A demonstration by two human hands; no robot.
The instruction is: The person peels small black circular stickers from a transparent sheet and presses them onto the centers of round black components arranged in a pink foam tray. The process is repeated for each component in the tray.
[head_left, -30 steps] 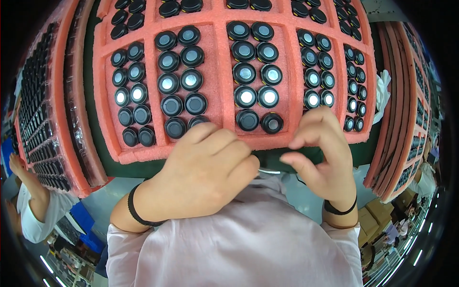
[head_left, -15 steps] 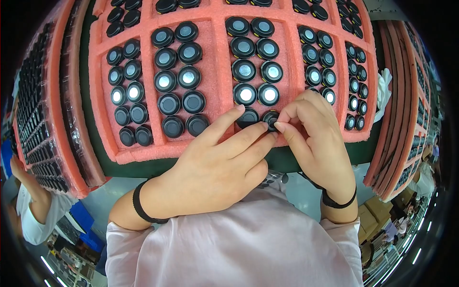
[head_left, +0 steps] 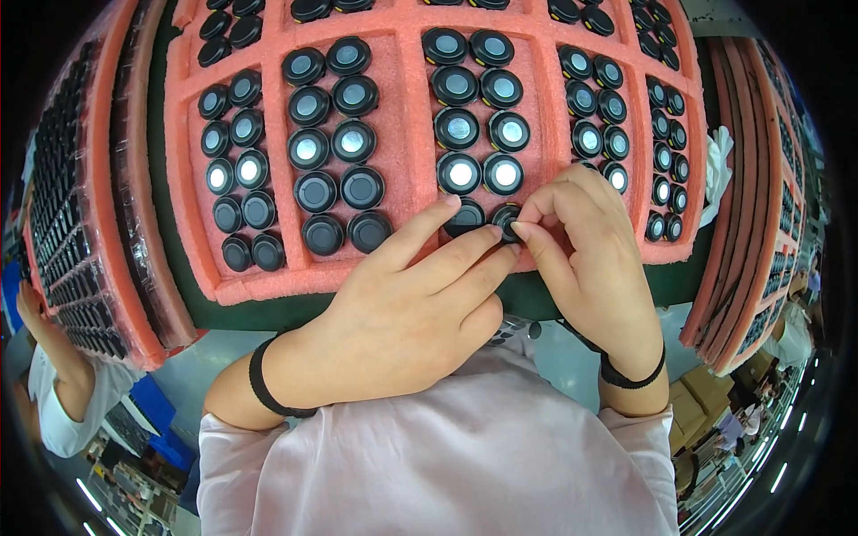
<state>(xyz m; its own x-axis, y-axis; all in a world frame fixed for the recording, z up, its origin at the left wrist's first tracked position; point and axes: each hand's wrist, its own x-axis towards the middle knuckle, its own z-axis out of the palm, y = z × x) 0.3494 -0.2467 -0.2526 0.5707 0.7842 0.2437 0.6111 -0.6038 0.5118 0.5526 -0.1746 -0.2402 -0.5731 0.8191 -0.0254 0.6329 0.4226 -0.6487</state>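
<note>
A pink foam tray (head_left: pixel 411 134) in front of me holds rows of round black disc-shaped parts in its compartments. Many have a pale shiny round centre; those in the nearest rows at left have dark centres. My left hand (head_left: pixel 402 308) lies palm down with fingers stretched, its middle and ring fingertips against a small black disc (head_left: pixel 506 220) in the near row. Beside it, another black disc (head_left: pixel 466 217) sits under my left index fingertip. Thumb and forefinger of my right hand (head_left: pixel 585 259) pinch together at the small disc's right edge; what lies between them is too small to make out.
Stacked pink foam trays with black parts stand to the left (head_left: pixel 134 205) and right (head_left: pixel 737 205). A crumpled white glove or cloth (head_left: pixel 716 174) lies beside the tray's right edge. Another person's arm (head_left: pixel 63 357) shows at far left. Cardboard boxes (head_left: pixel 702 402) stand at lower right.
My hands stay nearly in place at the small disc, with only a slight shift of the right fingertips. The other person's arm at far left has moved a little.
</note>
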